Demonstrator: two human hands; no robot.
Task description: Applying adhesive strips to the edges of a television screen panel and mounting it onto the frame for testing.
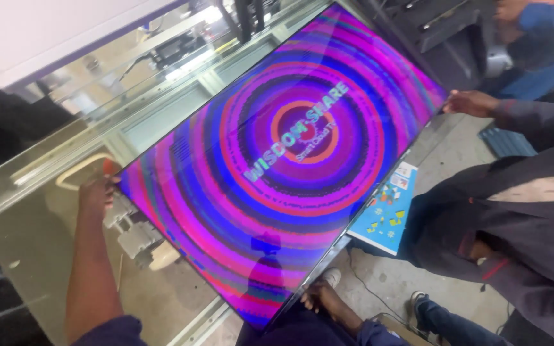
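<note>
Left hand [95,194], right hand [320,296] grip screen panel [283,160] edges; co-worker's hand [469,102] opposite.

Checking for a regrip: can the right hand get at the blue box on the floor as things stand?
Probably not freely. The right hand grips the screen's lower edge, and the blue box lies beyond and beneath that edge, beside another person's leg.

The large flat rectangular screen panel [283,160] glows with concentric magenta, purple and blue rings around an orange centre; at four o'clock, a light-blue card [387,214] bears multicoloured shapes.
</note>
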